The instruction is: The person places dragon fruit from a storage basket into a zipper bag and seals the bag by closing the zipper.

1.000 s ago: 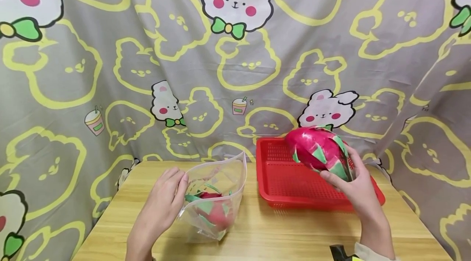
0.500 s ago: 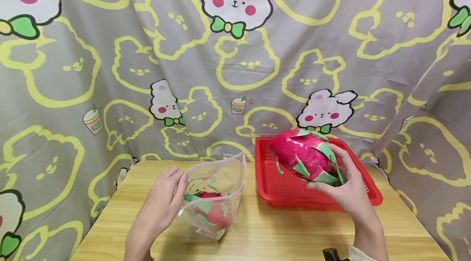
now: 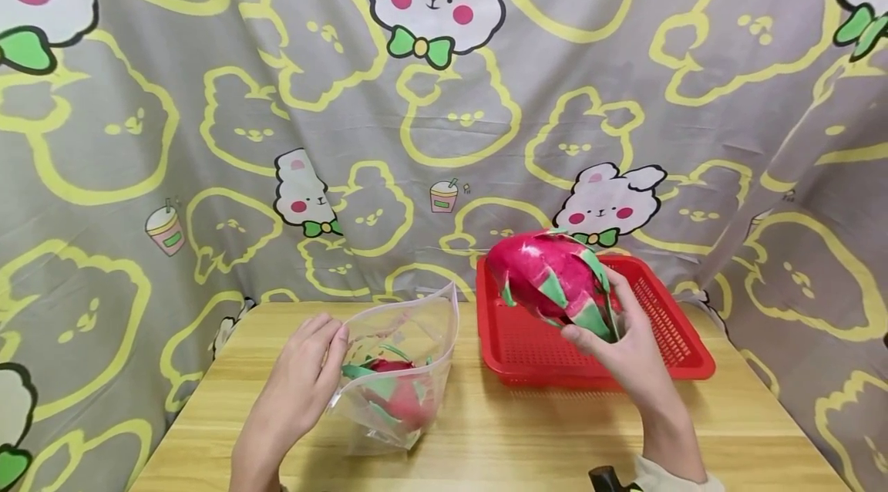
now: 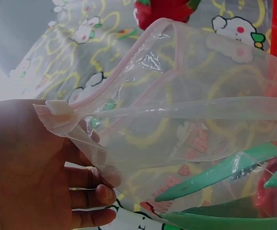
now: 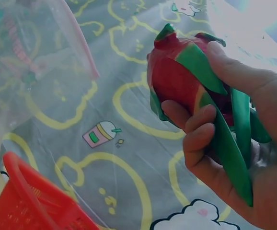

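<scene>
In the head view my left hand (image 3: 298, 372) pinches the left corner of a clear zip bag (image 3: 444, 322). The bag stands on the table with its mouth spread. Inside lies one dragon fruit (image 3: 409, 406), its green scales pointing up. At that corner the left wrist view shows the white zip slider (image 4: 58, 107) beside my hand. My right hand (image 3: 631, 345) grips a second dragon fruit (image 3: 537, 272) by its scaly end and holds it raised over the red basket, smooth end toward the left. Fingers and thumb wrap that fruit in the right wrist view.
A red plastic basket (image 3: 597, 382) with slotted sides sits on the wooden table (image 3: 506, 446), to the right of the bag. Behind the table hangs a grey patterned curtain (image 3: 388, 114). A black object (image 3: 605, 479) shows at the bottom edge, near my right sleeve.
My right hand has carried the dragon fruit leftward over the basket, toward the bag. My left hand keeps its hold on the bag's corner. The head view has shifted slightly.
</scene>
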`<state>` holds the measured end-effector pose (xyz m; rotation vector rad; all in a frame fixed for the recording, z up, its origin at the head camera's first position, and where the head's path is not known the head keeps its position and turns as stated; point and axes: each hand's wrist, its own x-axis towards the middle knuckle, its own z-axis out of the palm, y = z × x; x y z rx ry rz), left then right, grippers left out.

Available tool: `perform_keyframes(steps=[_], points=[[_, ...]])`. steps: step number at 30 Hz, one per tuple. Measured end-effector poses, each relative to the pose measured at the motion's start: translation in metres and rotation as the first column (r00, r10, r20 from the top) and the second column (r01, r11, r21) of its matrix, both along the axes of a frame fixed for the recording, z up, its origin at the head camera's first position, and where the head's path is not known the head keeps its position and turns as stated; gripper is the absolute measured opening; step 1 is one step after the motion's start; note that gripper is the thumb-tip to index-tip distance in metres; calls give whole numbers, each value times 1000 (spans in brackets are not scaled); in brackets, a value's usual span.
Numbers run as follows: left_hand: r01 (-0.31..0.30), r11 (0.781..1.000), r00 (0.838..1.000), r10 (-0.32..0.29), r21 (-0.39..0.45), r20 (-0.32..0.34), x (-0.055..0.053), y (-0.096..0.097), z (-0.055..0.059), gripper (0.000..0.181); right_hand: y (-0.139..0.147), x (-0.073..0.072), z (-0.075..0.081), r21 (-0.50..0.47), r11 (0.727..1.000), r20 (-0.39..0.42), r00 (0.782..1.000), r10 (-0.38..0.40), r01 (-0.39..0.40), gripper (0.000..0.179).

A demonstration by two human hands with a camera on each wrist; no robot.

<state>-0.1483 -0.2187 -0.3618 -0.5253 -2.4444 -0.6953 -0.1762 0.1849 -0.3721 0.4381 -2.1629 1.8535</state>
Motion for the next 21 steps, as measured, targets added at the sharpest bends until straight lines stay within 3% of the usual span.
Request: perform_keyframes(steps=[6, 21], points=[[0, 1000, 1000, 0, -3, -8, 0, 0, 1, 37, -8, -1, 0, 39, 998, -34, 998, 48, -47, 82], [-2, 1000, 1000, 2, 12, 15, 2, -1, 2, 37, -31, 4, 4, 50, 986, 8, 988, 157, -157, 75]])
